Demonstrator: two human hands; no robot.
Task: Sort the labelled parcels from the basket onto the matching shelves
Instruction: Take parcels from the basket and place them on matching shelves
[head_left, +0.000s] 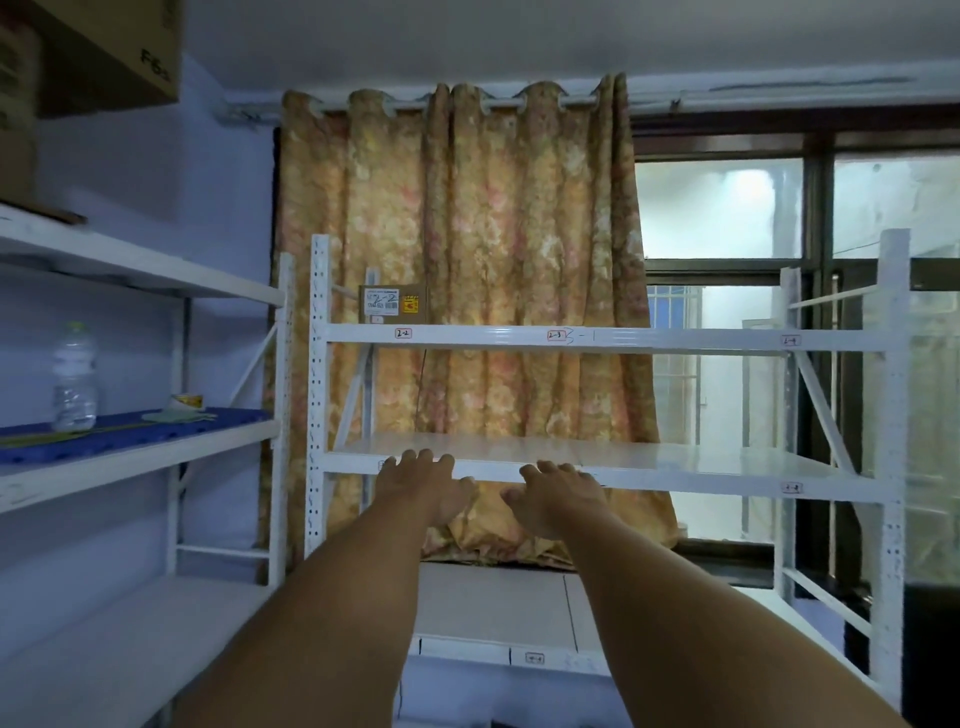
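I see both hands empty with palms down: the left hand (423, 486) loosely spread, fingertips over the front edge of the smooth white metal shelf (675, 460), the right hand (558, 499) relaxed and slightly curled just below that edge. A labelled cardboard parcel (393, 304), boxy and brown, sits on the upper shelf (649, 338) above the 2-2 tag (403, 333), before the floral curtain (493, 249)

A floral curtain (457, 291) hangs beside a dark-framed window (810, 260), with pale blue walls (156, 171).
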